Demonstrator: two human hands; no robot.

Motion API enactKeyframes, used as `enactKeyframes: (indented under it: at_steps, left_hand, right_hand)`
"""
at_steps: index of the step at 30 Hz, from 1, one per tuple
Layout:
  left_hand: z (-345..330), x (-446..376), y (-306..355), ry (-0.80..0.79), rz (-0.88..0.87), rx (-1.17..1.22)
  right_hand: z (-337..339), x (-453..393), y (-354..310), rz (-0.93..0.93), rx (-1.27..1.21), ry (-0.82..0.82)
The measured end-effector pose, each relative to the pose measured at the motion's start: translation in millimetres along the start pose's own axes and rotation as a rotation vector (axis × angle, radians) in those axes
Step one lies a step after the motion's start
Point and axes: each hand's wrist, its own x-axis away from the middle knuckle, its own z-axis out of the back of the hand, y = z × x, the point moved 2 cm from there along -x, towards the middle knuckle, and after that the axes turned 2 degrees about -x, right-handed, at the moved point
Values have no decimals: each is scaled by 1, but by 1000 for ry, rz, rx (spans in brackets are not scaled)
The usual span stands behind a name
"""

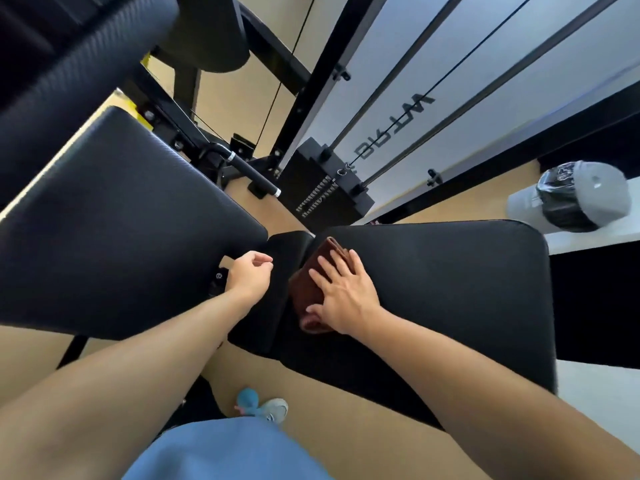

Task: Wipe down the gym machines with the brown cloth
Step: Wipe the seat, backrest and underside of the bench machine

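Right hand (341, 292) presses flat on brown cloth (313, 271); left hand (247, 273) loosely curled, empty; cloth may slip off seat pad (450, 289) edge

Part of the brown cloth (313, 271) is covered by the right hand (341, 292), and its lower edge is hidden beneath the palm. The back pad (114, 216) is cut off at the left edge. The lettering on the frosted panel (394, 129) is seen mirrored and cannot be read.

Bright even daylight, soft focus (edges warped)
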Motion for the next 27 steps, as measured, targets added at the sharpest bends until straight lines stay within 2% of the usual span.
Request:
enactKeyframes:
  at_steps: [4, 7, 10, 16, 19, 22, 25, 27]
  left_hand:
    - [11, -9, 1, -33, -41, -60]
    - [20, -13, -12, -74, -50, -159]
    - [26, -11, -31, -158, -33, -220]
    - [16, -5, -50, -314, -61, -183]
    - [5, -9, -38, -333, -129, -157]
    - [-18, -7, -21, -401, -197, -207]
    - [-45, 0, -9, -472, -199, -273]
    - [-51, -4, -5, -474, -167, -226]
  right_hand:
    - [25, -34, 45, -173, 145, 69]
    - [19, -53, 42, -81, 90, 73]
    - [8, -56, 13, -29, 8, 52]
    - [-11, -43, -59, 23, -147, 31]
    - [0, -41, -46, 29, -244, 105]
    - [6, -38, -29, -12, -231, 130]
    - [6, -32, -24, -31, -226, 104]
    - [6, -30, -21, -62, -212, 112]
